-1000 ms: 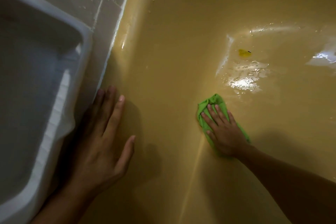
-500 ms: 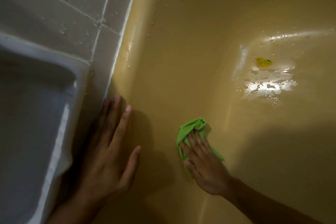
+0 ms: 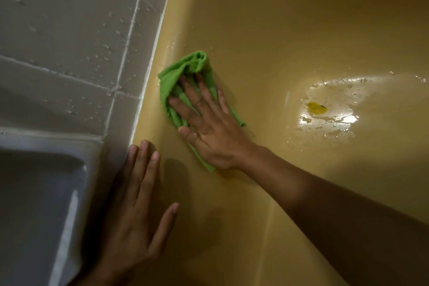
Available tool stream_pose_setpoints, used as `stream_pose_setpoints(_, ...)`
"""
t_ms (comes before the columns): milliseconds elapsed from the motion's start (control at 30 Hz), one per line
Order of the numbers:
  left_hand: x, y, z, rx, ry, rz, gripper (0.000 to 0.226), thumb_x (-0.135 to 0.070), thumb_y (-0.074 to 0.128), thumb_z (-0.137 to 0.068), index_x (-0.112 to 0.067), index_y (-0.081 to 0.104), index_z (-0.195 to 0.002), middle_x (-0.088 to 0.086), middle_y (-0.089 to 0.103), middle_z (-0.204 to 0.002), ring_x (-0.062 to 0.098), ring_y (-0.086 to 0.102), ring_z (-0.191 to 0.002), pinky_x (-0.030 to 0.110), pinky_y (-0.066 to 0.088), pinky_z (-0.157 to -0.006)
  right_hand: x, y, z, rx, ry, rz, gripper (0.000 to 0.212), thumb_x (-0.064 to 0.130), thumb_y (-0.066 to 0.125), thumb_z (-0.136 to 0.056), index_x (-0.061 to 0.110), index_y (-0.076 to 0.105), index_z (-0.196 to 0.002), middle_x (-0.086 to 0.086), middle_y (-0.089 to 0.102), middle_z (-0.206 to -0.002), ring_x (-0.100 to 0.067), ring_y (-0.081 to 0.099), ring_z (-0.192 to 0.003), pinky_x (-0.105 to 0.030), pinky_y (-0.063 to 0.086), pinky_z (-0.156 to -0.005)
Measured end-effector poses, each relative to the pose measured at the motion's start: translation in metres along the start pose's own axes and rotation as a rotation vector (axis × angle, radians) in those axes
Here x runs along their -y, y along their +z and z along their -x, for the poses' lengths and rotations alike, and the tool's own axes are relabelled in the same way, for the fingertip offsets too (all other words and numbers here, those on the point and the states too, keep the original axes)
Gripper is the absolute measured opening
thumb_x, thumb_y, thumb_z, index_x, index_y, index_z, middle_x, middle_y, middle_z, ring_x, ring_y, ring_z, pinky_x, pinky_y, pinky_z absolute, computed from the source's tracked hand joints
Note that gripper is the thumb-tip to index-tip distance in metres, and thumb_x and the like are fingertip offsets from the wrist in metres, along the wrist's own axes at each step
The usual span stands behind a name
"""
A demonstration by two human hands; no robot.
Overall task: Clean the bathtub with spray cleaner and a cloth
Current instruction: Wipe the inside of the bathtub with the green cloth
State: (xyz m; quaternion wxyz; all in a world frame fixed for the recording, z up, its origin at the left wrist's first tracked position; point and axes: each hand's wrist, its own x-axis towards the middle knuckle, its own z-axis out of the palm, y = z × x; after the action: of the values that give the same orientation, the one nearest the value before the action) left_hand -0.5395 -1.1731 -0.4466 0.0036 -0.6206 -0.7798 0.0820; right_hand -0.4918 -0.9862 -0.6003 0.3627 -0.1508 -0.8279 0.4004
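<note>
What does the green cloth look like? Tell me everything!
The green cloth is bright green and looks like soft, fuzzy fabric. It is bunched into wrinkly folds, not spread flat. It lies against the sloping inside of the yellow bathtub, close to the white seam next to the grey tiles. The right hand presses flat on it with spread fingers, hiding its middle; cloth pokes out above the fingertips and below the palm.

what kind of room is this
Most likely a bathroom. A yellow bathtub fills the view, with puddles on its floor. A tiled wall dotted with water drops meets its edge. The right hand presses a green cloth against the tub.
</note>
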Motion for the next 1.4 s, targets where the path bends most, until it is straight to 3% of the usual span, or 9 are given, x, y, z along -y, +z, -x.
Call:
stream_pose_setpoints(100,-0.003,-0.001,-0.013,-0.016,-0.012,0.036,0.08,-0.051,0.041,-0.101,0.001,0.025,-0.159,0.013,0.012,-0.172,0.036,0.01,-0.159,0.041,0.013,-0.128,-0.028,0.0,-0.008,-0.05,0.096,0.021,0.062,0.049,0.023,-0.107,0.024,0.009,-0.162,-0.009,-0.001,-0.171,-0.029,-0.01,-0.157,-0.065,-0.001,-0.122)
stream_pose_setpoints(233,-0.006,0.0,-0.024,-0.03,-0.033,0.024,0.08,-0.043,0.049,-0.095,0.0,0.026,-0.159,0.011,0.012,-0.172,0.032,0.009,-0.159,0.034,0.008,-0.129,-0.076,0.011,0.003,-0.068,0.396,-0.049,0.064,0.052,0.017,-0.106,0.029,-0.004,-0.162,-0.002,-0.012,-0.171,-0.021,-0.016,-0.156,-0.06,-0.008,-0.123)
stream_pose_setpoints(367,-0.008,0.001,-0.03,-0.041,-0.043,-0.001,0.081,-0.041,0.049,-0.094,0.001,0.025,-0.159,0.012,0.014,-0.172,0.032,0.008,-0.159,0.037,0.01,-0.129,-0.133,0.026,0.067,0.112,0.687,-0.007,0.062,0.056,0.009,-0.106,0.038,-0.024,-0.156,0.007,-0.031,-0.166,-0.013,-0.03,-0.151,-0.058,-0.008,-0.124)
stream_pose_setpoints(500,-0.008,0.001,-0.04,-0.047,-0.048,-0.018,0.08,-0.041,0.049,-0.094,0.001,0.027,-0.159,0.012,0.015,-0.171,0.031,0.009,-0.159,0.038,0.01,-0.129,-0.15,0.032,0.133,0.266,0.599,0.255,0.069,0.058,0.008,-0.105,0.027,-0.018,-0.16,-0.002,-0.025,-0.168,-0.021,-0.025,-0.154,-0.059,-0.001,-0.125)
stream_pose_setpoints(800,-0.009,0.0,-0.056,-0.049,-0.06,-0.041,0.079,-0.038,0.049,-0.093,0.0,0.027,-0.159,0.011,0.015,-0.172,0.03,0.009,-0.159,0.047,0.018,-0.125,-0.128,0.031,0.174,0.366,0.519,0.322,0.068,0.052,0.017,-0.105,0.022,0.001,-0.164,-0.008,-0.01,-0.171,-0.028,-0.011,-0.157,-0.061,0.007,-0.124)
stream_pose_setpoints(933,-0.01,-0.002,-0.061,-0.042,-0.054,-0.046,0.079,-0.039,0.049,-0.094,-0.002,0.026,-0.16,0.008,0.012,-0.172,0.028,0.007,-0.16,0.043,0.015,-0.127,-0.114,0.031,0.189,0.411,0.491,0.281,0.066,0.048,0.023,-0.106,0.024,0.001,-0.164,-0.006,-0.008,-0.171,-0.027,-0.009,-0.158,-0.059,0.011,-0.124)
stream_pose_setpoints(1133,-0.011,-0.004,-0.067,-0.036,-0.045,-0.026,0.081,-0.041,0.048,-0.093,-0.003,0.024,-0.161,0.007,0.011,-0.173,0.028,0.007,-0.16,0.038,0.011,-0.129,-0.081,0.049,0.202,0.419,0.476,0.042,0.061,0.046,0.016,-0.109,0.03,-0.007,-0.163,0.004,-0.016,-0.17,-0.022,-0.015,-0.157,-0.052,0.001,-0.123)
stream_pose_setpoints(1400,-0.009,-0.004,-0.072,-0.049,-0.027,-0.006,0.078,-0.04,0.047,-0.095,-0.003,0.025,-0.16,0.009,0.012,-0.172,0.028,0.007,-0.16,0.038,0.011,-0.129,-0.025,0.056,0.17,0.304,0.397,-0.183,0.06,0.045,0.017,-0.11,0.032,-0.009,-0.162,0.004,-0.02,-0.169,-0.024,-0.019,-0.156,-0.044,-0.005,-0.124)
